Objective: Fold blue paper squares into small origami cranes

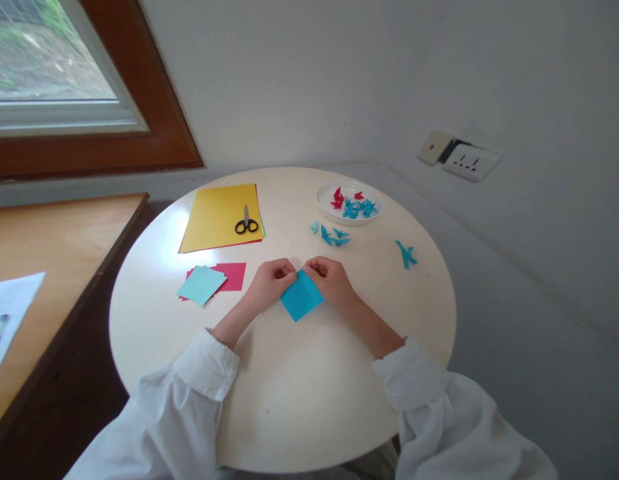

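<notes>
A blue square of paper is held between my two hands over the middle of the round table, one corner pointing toward me. My left hand pinches it near its upper left edge. On the other side, my right hand grips it close to the top corner with thumb and fingers closed. Just beyond my hands lie several small folded blue paper cranes. Left of my left hand rests a loose pile of light blue paper squares on pinkish-red paper squares.
Black-handled scissors lie on yellow paper sheets at the back left. A white dish holds red and blue folded pieces. Blue paper scraps sit at the right. A wooden desk stands left of the round table.
</notes>
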{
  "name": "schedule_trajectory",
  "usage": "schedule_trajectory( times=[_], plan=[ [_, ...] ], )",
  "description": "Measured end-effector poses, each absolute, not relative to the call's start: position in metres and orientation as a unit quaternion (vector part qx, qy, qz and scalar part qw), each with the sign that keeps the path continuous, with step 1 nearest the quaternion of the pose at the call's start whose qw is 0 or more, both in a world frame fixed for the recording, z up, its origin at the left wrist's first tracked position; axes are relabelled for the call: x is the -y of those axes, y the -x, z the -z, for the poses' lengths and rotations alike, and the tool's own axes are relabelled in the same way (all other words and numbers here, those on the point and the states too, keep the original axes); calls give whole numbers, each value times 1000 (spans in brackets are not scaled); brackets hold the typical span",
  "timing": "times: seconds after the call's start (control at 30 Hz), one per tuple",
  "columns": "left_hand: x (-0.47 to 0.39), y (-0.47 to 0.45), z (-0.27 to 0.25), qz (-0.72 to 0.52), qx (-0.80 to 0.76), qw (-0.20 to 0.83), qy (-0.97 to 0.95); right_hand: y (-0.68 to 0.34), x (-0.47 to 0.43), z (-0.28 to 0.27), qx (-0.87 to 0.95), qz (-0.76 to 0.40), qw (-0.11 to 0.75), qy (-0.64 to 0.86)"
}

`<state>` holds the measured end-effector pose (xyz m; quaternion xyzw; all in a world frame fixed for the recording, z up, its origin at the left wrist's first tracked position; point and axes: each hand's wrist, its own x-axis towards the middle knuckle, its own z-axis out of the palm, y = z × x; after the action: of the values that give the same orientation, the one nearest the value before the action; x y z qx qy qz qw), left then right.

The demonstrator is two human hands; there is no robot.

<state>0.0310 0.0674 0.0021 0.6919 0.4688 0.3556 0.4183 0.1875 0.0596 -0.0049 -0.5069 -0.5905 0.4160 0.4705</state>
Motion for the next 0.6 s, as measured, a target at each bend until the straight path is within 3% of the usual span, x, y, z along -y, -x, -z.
schedule_trajectory(
  times=[0.6],
  plan=[
    [-70, -24, -13, -367, -528, 388, -660, -216, -72, 2, 530, -330, 542, 563]
  ],
)
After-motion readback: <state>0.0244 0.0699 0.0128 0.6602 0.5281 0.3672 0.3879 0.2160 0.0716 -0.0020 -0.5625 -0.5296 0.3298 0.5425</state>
